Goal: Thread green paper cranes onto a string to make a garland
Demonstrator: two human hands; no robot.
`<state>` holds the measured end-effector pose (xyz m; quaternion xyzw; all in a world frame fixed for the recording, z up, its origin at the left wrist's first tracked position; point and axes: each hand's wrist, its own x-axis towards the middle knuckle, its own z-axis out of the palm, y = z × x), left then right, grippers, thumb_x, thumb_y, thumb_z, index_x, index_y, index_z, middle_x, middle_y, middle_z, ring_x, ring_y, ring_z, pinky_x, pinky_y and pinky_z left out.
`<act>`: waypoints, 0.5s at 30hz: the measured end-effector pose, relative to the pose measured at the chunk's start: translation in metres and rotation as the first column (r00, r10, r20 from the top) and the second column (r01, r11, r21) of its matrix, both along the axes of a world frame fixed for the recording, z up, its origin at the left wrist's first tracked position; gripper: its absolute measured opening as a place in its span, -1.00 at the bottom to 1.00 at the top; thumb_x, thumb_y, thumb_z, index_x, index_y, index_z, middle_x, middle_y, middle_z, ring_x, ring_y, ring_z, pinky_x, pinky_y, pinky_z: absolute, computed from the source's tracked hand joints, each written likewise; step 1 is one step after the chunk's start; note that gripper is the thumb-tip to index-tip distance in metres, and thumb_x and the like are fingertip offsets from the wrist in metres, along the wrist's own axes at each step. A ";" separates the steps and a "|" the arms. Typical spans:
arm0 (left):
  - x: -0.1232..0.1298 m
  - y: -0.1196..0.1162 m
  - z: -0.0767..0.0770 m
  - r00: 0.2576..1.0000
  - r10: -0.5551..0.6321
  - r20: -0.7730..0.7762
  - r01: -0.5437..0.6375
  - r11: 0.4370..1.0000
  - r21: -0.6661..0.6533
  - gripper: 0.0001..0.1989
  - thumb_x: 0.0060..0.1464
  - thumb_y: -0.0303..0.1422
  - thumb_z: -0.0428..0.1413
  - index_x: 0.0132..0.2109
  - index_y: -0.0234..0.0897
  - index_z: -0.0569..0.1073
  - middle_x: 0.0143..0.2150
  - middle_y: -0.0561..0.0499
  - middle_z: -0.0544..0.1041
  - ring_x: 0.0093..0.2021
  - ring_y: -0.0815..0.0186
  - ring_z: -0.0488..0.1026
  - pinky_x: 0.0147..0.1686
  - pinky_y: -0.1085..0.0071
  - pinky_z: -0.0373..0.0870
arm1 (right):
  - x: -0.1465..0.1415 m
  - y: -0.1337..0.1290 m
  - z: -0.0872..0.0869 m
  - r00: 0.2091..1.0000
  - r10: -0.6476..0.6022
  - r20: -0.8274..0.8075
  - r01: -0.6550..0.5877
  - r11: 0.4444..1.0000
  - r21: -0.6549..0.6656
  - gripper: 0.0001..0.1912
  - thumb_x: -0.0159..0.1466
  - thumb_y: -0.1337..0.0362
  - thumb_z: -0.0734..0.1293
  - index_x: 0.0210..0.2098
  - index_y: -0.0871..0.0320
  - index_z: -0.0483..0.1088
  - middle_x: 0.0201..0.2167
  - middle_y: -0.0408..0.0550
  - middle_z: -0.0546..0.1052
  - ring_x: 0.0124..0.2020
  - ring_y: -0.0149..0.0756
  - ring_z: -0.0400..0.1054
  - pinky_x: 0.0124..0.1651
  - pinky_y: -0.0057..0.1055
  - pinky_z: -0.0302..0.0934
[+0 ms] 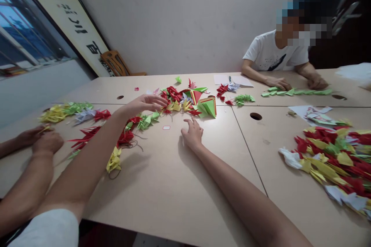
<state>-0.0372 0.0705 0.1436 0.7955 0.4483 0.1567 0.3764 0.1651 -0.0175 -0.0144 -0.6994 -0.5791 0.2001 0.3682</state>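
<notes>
My left hand (pixel 143 105) reaches over the table with its fingers stretched out and nothing in them. Under and beyond it lies a pile of red folded paper pieces (pixel 174 93). A green string of folded paper (pixel 147 120) lies just below that hand. My right hand (pixel 193 133) rests on the tabletop, fingers apart and slightly bent, holding nothing. Just beyond it stands a green folded paper piece (pixel 207 107) with red and yellow layers behind. A small white red-edged paper label (pixel 166 127) lies between my hands. Yellow folded paper (pixel 114 160) with loose cord sits beneath my left forearm.
At the left, another person's hands (pixel 48 139) work on something yellow. Across the table, a person in a white shirt (pixel 266 52) handles a green paper chain (pixel 297 92). A large multicoloured paper heap (pixel 339 158) covers the right side. The table (pixel 220 200) has a round hole (pixel 256 116).
</notes>
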 end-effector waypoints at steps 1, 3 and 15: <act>-0.006 0.001 -0.003 0.996 0.024 -0.090 -0.019 0.998 0.059 -0.51 -0.01 -0.11 0.19 0.05 -0.21 0.51 -0.03 -0.13 0.57 -0.10 0.21 0.52 -0.14 0.32 0.45 | 0.000 0.000 0.000 1.000 0.001 0.002 -0.001 1.000 0.001 -0.55 0.18 0.31 0.23 0.08 0.04 0.36 0.33 0.08 0.15 0.34 -0.14 -0.01 0.24 -0.12 -0.11; -0.020 0.005 -0.016 0.946 0.173 -0.275 -0.126 0.976 0.180 -0.61 0.00 -0.18 0.16 -0.04 -0.25 0.55 -0.10 -0.11 0.60 -0.17 0.21 0.53 -0.21 0.37 0.44 | -0.001 0.000 0.000 1.000 0.002 0.006 -0.002 1.000 0.001 -0.55 0.18 0.31 0.23 0.07 0.05 0.36 0.33 0.08 0.14 0.33 -0.14 0.00 0.24 -0.13 -0.10; -0.003 -0.066 -0.095 0.978 -0.077 -0.192 0.116 0.973 0.201 -0.50 0.10 -0.20 0.11 0.19 -0.21 0.39 0.09 -0.14 0.49 -0.04 0.24 0.48 -0.07 0.34 0.43 | 0.000 -0.001 0.001 1.000 0.003 0.013 -0.003 1.000 0.001 -0.56 0.18 0.32 0.23 0.06 0.06 0.37 0.31 0.08 0.17 0.33 -0.14 0.02 0.24 -0.13 -0.10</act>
